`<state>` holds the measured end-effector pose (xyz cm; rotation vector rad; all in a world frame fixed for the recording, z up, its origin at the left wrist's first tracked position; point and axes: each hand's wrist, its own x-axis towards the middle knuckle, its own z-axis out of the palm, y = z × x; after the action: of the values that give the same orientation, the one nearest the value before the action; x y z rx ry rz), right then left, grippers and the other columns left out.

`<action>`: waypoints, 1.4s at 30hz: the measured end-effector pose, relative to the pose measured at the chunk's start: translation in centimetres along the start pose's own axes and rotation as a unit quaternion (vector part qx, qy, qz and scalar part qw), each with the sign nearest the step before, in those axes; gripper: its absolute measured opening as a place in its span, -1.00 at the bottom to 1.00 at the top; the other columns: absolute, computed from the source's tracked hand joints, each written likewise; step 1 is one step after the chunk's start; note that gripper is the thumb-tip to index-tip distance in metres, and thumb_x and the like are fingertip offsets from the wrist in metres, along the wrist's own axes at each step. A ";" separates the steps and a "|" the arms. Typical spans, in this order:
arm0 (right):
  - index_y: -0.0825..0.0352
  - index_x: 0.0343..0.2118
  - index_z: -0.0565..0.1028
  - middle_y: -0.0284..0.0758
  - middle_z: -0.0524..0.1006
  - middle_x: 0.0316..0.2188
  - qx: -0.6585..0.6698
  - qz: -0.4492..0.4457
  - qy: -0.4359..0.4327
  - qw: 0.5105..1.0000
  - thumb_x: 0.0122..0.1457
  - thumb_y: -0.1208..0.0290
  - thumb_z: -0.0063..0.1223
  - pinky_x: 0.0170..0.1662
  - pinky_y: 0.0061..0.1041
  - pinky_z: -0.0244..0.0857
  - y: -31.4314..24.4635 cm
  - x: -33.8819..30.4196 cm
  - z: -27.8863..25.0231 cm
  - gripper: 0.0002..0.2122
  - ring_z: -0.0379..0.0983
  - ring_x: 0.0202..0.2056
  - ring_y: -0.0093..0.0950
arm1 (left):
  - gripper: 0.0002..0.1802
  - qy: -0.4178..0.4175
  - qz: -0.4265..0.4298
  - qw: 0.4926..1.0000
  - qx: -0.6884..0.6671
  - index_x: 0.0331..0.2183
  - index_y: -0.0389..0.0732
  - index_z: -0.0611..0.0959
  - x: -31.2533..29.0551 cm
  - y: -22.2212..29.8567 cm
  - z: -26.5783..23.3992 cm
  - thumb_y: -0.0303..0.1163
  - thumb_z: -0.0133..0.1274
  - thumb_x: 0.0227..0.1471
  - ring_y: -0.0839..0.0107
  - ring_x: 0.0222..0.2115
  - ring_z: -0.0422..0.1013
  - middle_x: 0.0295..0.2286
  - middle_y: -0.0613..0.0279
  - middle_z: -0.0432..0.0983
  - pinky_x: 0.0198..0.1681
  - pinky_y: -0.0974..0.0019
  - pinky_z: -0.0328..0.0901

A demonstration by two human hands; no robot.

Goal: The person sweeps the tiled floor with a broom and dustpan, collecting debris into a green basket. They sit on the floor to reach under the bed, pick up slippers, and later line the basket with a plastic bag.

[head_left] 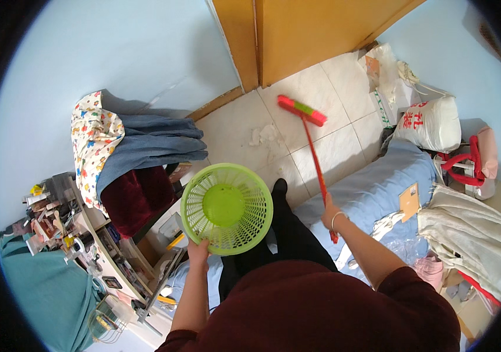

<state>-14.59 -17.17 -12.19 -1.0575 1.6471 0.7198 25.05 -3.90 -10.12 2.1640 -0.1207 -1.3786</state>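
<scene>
My left hand [198,252] is closed on the near rim of a light-green plastic basket [254,230] with slotted walls. The basket is tipped so that I look into it, and its inside is bare. On the other side, my right hand [332,217] grips the red handle of a broom [315,157]. Its red and green head [302,110] is out over the tiled floor, in front of the door. Left of the broom head, some crumpled white scraps [265,135] lie on the tiles; whether they are tissue I cannot tell.
An orange-brown door [315,35] stands ahead. Clothes [150,141] are draped over a seat at left, beside a cluttered shelf [100,252]. A bed with a blue cover [356,182] runs along the right, with a stuffed white bag [435,124] at its far end.
</scene>
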 end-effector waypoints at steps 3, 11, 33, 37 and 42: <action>0.22 0.25 -0.29 0.24 0.40 -0.17 -0.043 -0.036 -0.004 0.998 0.04 0.48 -0.16 -0.02 -0.18 0.22 0.7 -3.1 2.1 -0.25 0.36 -0.08 0.05 | -0.47 -0.012 0.013 1.000 0.013 -0.04 -0.26 0.37 0.5 0.1 -0.3 -0.51 -0.08 -0.17 0.34 -0.44 0.47 -0.31 0.14 0.46 -0.52 0.33 0.39; 0.21 0.21 -0.02 0.09 0.45 -0.21 0.051 -0.104 0.054 0.992 -0.02 0.54 -0.09 -0.19 -0.25 0.34 2.1 -7.5 -3.9 -0.33 0.44 -0.21 -0.05 | -0.54 -0.008 0.042 0.999 0.026 -0.10 -0.27 0.43 1.3 -0.6 -3.0 -0.49 -0.05 -0.16 0.38 -0.53 0.46 -0.40 0.14 0.49 -0.59 0.36 0.35; 0.32 0.07 0.11 0.05 0.48 -0.50 -0.002 -0.196 0.121 0.973 -0.01 0.61 -0.19 -0.55 -0.19 0.35 -9.7 2.0 -5.6 -0.50 0.50 -0.52 -0.16 | -0.56 0.037 0.048 0.998 -0.002 -0.12 -0.27 0.43 -0.5 -5.7 -6.7 -0.50 -0.02 -0.16 0.39 -0.51 0.44 -0.37 0.15 0.49 -0.60 0.36 0.34; 0.35 0.08 0.09 0.10 0.47 -0.42 -0.097 -0.106 0.069 0.987 0.05 0.55 -0.21 -0.51 -0.16 0.37 -14.0 2.3 -4.9 -0.53 0.49 -0.44 -0.06 | -0.54 0.042 0.045 0.998 -0.011 -0.14 -0.30 0.48 -1.2 -5.4 -7.0 -0.46 0.03 -0.21 0.40 -0.51 0.46 -0.39 0.14 0.51 -0.59 0.37 0.34; 0.29 0.15 0.04 0.07 0.49 -0.35 -0.259 -0.117 0.051 0.958 0.07 0.50 -0.19 -0.46 -0.18 0.38 -9.3 0.0 -2.7 -0.47 0.50 -0.44 -0.09 | -0.55 0.040 0.039 0.998 -0.014 -0.13 -0.30 0.47 -0.7 -5.4 -6.9 -0.46 0.01 -0.19 0.39 -0.54 0.44 -0.41 0.14 0.51 -0.62 0.38 0.32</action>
<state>-7.39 -23.58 -11.01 -1.6543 1.4126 0.9773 29.50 3.72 -10.13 2.1656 -0.1529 -1.2404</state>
